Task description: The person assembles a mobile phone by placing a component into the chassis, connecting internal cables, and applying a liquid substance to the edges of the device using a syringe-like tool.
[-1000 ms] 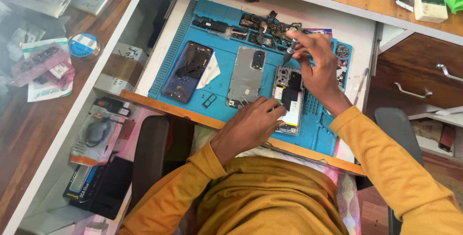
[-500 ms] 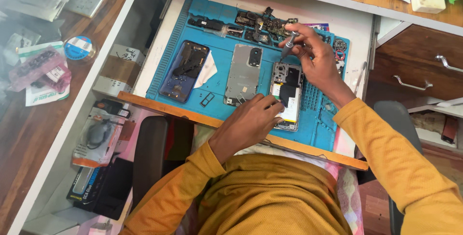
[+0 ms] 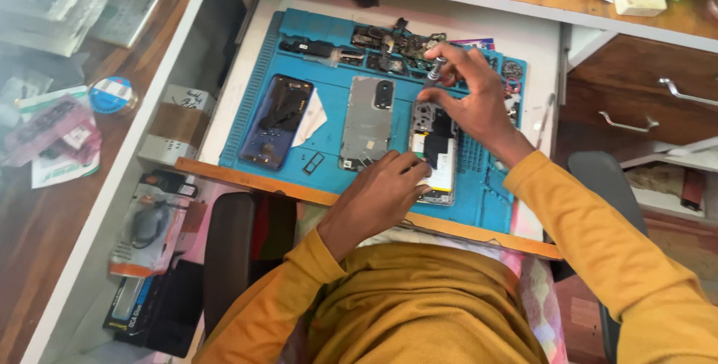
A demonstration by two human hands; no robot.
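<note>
On the blue repair mat that covers the white table, an opened phone lies with its long axis running near to far, its camera end pointing away from the person and its lower end toward the wooden edge strip. The left hand rests on the near left side of this phone, its fingers curled down onto the frame and pressing it to the mat. The right hand hovers over the far end of the phone, its fingers pinched narrowly around a small screwdriver, which stands tilted with its handle up and far and its tip down at the camera end; whether the tip actually touches a screw is too small to tell. Just left of the opened phone lies a grey back cover, also lengthwise near to far, and further left a dark phone screen with a white card beside it. A heap of small dark parts sits along the far edge of the mat. Well to the left, on the wooden surface, is a round roll of tape.
</note>
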